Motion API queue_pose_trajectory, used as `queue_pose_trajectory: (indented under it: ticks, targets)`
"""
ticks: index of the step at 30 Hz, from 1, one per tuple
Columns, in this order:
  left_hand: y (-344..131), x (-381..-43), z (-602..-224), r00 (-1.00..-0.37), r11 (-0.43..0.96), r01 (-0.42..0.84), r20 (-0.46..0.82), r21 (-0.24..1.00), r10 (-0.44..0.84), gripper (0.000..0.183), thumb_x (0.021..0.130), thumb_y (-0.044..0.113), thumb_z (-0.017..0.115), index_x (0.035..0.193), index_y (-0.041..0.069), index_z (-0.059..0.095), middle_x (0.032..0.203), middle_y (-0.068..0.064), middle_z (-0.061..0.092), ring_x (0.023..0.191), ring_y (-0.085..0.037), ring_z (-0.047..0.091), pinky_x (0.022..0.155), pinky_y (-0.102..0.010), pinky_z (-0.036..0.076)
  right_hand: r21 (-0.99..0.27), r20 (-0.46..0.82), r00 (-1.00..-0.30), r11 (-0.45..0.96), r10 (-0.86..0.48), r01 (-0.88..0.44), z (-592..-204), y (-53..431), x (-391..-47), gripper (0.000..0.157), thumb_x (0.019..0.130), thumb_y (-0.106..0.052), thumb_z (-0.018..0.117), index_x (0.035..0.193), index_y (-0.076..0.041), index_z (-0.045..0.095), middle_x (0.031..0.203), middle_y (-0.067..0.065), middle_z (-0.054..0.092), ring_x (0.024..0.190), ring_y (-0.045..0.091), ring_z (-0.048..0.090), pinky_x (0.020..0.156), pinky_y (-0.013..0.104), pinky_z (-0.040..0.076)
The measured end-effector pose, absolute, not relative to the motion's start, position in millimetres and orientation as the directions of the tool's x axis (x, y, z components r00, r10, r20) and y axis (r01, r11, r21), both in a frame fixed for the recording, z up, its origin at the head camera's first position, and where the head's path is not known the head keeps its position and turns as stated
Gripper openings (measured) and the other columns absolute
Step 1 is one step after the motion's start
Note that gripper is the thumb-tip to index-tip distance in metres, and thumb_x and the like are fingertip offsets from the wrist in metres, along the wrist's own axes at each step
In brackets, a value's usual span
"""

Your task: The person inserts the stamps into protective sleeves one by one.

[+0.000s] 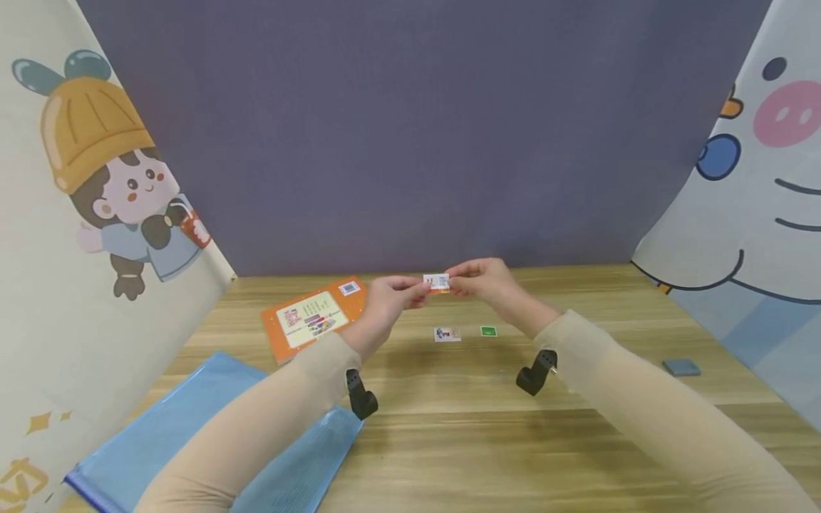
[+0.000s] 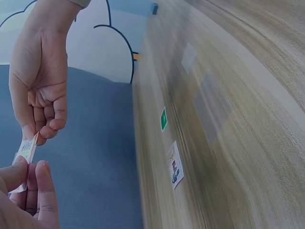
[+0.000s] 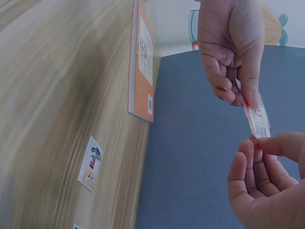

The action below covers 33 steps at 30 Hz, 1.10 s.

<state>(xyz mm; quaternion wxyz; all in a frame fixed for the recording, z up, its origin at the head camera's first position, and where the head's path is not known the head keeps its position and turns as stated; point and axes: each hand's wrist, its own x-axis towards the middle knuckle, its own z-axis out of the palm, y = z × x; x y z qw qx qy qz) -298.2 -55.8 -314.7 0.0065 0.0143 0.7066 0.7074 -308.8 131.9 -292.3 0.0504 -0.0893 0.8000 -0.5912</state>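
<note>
Both hands hold a small white stamp-like card with print and an orange edge, raised above the far part of the table. My left hand pinches one end between thumb and fingers. The other end is pinched by my right hand. A clear margin shows around the card in the right wrist view. Below the hands, a picture stamp lies on the wooden table, with a smaller green stamp to its right.
Left of the hands lies an orange book with a pale label. A blue pouch spreads over the table's near left. Far right sits a small grey-blue block. Two clear film pieces lie flat, the larger film nearer the stamps.
</note>
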Motion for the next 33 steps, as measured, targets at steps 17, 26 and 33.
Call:
queue_pose_trajectory:
  ticks: [17, 26, 33]
  targets:
    - [-51.4, -297.5, -315.5, -1.000, -0.017, 0.009, 0.009, 1.000, 0.027, 0.021, 0.087, 0.004, 0.071, 0.103, -0.009, 0.068, 0.097, -0.018, 0.071, 0.070, -0.015, 0.068, 0.076, -0.028, 0.061, -0.959, 0.052, -0.990, 0.270, -0.128, -0.085, -296.7, 125.6, -304.0, 0.025, 0.090, -0.006, 0.067, 0.112, 0.004, 0.066, 0.086, 0.002, 0.071, 0.083, 0.018, 0.065, 0.077, 0.024, 0.057]
    - [-49.7, -295.2, -315.0, -0.999, 0.004, 0.021, 0.021, 1.000, 0.039, 0.021, 0.086, 0.004, 0.072, 0.102, -0.009, 0.068, 0.092, -0.015, 0.072, 0.074, -0.018, 0.069, 0.079, -0.032, 0.061, -0.953, 0.079, -0.986, 0.278, -0.145, -0.118, -301.3, 126.7, -304.1, 0.025, 0.089, -0.008, 0.068, 0.112, 0.003, 0.067, 0.087, 0.002, 0.072, 0.082, 0.016, 0.066, 0.084, 0.030, 0.057]
    - [-50.6, -294.1, -314.0, -0.999, 0.011, 0.017, 0.016, 1.000, 0.041, 0.021, 0.087, 0.007, 0.071, 0.102, -0.007, 0.069, 0.088, -0.011, 0.072, 0.080, -0.023, 0.070, 0.083, -0.034, 0.060, -0.957, 0.096, -0.987, 0.260, -0.133, -0.128, -300.6, 124.2, -301.1, 0.023, 0.090, -0.008, 0.068, 0.110, 0.003, 0.068, 0.090, 0.005, 0.073, 0.083, 0.018, 0.066, 0.081, 0.028, 0.057]
